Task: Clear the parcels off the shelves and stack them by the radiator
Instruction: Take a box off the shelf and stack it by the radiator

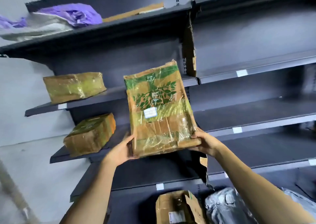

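Observation:
A flat cardboard parcel (159,107) with a green leaf print and clear tape wrap is held up in front of the dark shelving. My left hand (122,149) grips its lower left corner. My right hand (203,142) grips its lower right corner. Its top end tilts toward the middle shelf (95,100). Two other taped brown parcels remain on the left: one (74,87) on the middle shelf, another (89,134) on the shelf below. No radiator is in view.
The top shelf (109,25) carries purple and white plastic bags (56,20) and a flat cardboard piece (135,11). Down low lie a torn open box (179,206) and a black plastic bag (225,206). The right-hand shelves (256,69) look bare. A grey wall is at left.

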### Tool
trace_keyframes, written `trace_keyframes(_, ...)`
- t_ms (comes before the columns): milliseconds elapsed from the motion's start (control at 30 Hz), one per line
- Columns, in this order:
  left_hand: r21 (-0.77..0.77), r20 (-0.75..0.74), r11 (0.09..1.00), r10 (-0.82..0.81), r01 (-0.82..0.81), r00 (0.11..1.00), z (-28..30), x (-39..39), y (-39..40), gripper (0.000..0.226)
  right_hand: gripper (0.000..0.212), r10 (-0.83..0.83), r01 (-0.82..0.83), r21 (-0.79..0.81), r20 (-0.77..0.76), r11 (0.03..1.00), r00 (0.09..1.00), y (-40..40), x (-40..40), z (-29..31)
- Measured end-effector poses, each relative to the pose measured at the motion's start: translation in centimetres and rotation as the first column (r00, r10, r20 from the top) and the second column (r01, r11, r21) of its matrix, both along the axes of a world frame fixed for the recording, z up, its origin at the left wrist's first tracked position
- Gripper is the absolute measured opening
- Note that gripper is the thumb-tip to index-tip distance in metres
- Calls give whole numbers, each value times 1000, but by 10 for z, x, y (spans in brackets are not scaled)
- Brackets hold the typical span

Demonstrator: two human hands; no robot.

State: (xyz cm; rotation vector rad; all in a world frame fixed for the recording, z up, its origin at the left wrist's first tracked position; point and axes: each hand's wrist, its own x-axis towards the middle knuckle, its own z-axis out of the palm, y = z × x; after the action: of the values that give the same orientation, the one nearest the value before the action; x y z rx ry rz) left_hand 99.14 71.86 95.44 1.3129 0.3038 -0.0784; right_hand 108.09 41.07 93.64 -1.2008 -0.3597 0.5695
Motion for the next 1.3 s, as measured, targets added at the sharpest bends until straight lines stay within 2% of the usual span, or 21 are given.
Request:
trace_keyframes(67,-5,12,1000,-23,23,1000,-17,6,-28,35,66,-28,26,50,32,998,999,-39,-12,-10)
trace_keyframes(167,-7,44,995,-99,100,994,-26,18,-90,24,77,-99,90,62,156,994,983,-107,-29,-9)
trace_keyframes(267,-40,78,967,-247,250,966,-18,40,-164,28,77,-210,194,90,218,977,953,-190,-43,3)
trace_keyframes(333,39,111,937,-350,348,930,-11,58,-221,33,74,-307,287,122,194,950,932,-248,-56,9)
trace_keyframes(400,122,145,888,-457,443,877,-8,76,-284,28,66,-427,408,146,145,901,892,-308,-73,9)
trace_keyframes(467,153,164,834,-551,530,818,-10,92,-354,36,56,-553,541,128,92,831,828,-369,-93,6)
trace_keyframes(567,103,139,722,-692,684,709,-19,108,-474,50,42,-722,721,44,11,691,691,-462,-129,-1)
trace_keyframes(700,55,61,609,-793,791,606,-29,110,-644,17,30,-883,886,-22,-92,463,460,-579,-178,-4)
trace_keyframes(733,34,41,592,-806,805,591,-30,107,-685,14,25,-912,913,-55,-106,403,396,-607,-189,-3)
trace_keyframes(800,5,22,543,-839,839,543,-32,101,-766,33,19,-954,955,-84,-125,284,273,-663,-211,-1)
trace_keyframes(867,-23,4,455,-891,890,455,-34,93,-839,42,21,-976,979,-88,-138,181,168,-714,-230,2)
trace_keyframes(1000,42,-66,227,-971,973,229,-39,81,-957,69,16,-992,993,-108,-118,56,43,-797,-260,-6)
trace_keyframes(1067,45,-109,145,-983,988,149,-45,81,-1006,78,17,-990,995,-103,-141,15,1,-837,-267,-20)
trace_keyframes(1167,-3,-169,101,-981,995,99,-65,90,-1075,75,24,-980,992,-124,-194,-11,-35,-894,-265,-43)
trace_keyframes(1300,-69,-282,70,-958,995,48,-104,112,-1171,103,23,-961,968,-236,-239,-79,-137,-976,-245,-71)
